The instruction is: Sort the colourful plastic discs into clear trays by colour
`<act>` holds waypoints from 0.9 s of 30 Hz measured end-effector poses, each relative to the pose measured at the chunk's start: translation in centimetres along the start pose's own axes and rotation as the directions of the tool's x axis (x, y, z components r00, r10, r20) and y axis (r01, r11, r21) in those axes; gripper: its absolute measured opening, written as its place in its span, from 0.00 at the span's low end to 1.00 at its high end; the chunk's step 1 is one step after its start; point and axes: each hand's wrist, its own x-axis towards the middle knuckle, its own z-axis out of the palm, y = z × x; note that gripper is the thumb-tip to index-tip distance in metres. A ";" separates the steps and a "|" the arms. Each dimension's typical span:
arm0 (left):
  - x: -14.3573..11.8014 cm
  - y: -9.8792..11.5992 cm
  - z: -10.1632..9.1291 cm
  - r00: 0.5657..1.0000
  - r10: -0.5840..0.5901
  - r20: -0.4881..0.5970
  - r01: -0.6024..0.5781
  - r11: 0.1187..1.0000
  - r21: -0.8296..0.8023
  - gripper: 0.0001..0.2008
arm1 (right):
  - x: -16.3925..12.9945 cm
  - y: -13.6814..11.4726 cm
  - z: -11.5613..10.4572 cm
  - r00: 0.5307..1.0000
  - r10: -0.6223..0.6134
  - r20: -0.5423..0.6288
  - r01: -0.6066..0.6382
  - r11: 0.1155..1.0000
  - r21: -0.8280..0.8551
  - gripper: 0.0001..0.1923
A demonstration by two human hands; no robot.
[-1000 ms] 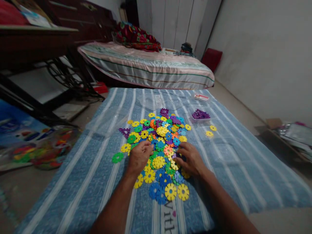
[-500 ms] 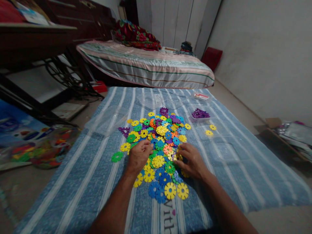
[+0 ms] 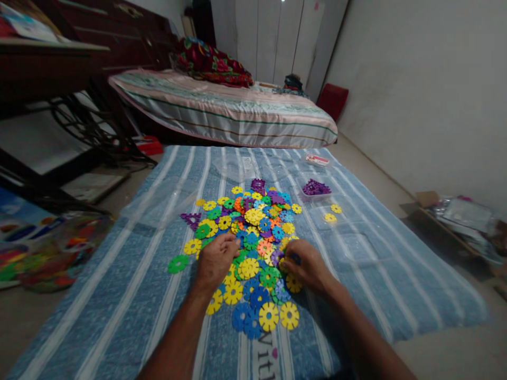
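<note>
A spread heap of flat, notched plastic connecting discs in yellow, green, blue, orange and purple lies on the striped cloth, among them a blue disc (image 3: 259, 298) and a green disc (image 3: 269, 276). My left hand (image 3: 217, 259) rests at the heap's left side with its fingers curled together; whatever they hold, if anything, is hidden. On the right side, my right hand (image 3: 308, 264) is closed, thumb and fingers pinched at a yellow disc (image 3: 282, 264) that is mostly covered. Another yellow disc (image 3: 293, 283) lies just below that hand.
Purple pieces fill a clear plastic box (image 3: 316, 197) at the back right. Clear lids, such as one lid (image 3: 362, 247), lie on the striped cloth (image 3: 158, 295). Two yellow discs (image 3: 332, 214) sit apart. Beyond are a bed (image 3: 222, 116) and, at right, a carton (image 3: 455, 232).
My right hand's fingers have drawn together at the yellow disc. The left hand stays curled at the heap. The view has shifted slightly, so the scene sits farther left.
</note>
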 end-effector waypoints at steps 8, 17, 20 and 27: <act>0.0 0.0 0.0 1.000 0.012 -0.003 -0.012 1.000 0.000 0.16 | 3.7 1.6 -6.3 0.939 -0.022 -0.345 -0.052 0.978 -0.202 0.07; -0.1 0.2 0.0 1.000 0.008 -0.010 -0.008 1.000 -0.007 0.17 | 3.4 1.9 -4.3 0.941 -0.101 -0.322 0.012 0.963 -0.268 0.08; -0.1 0.4 0.0 1.000 -0.009 -0.005 0.009 1.000 -0.017 0.17 | 2.3 0.8 -1.2 0.977 -0.165 -0.134 0.128 0.960 -0.248 0.09; 0.0 0.3 -0.1 1.000 0.010 -0.004 -0.010 1.000 -0.018 0.16 | 1.5 0.0 0.8 0.990 -0.112 0.083 0.131 0.950 -0.284 0.16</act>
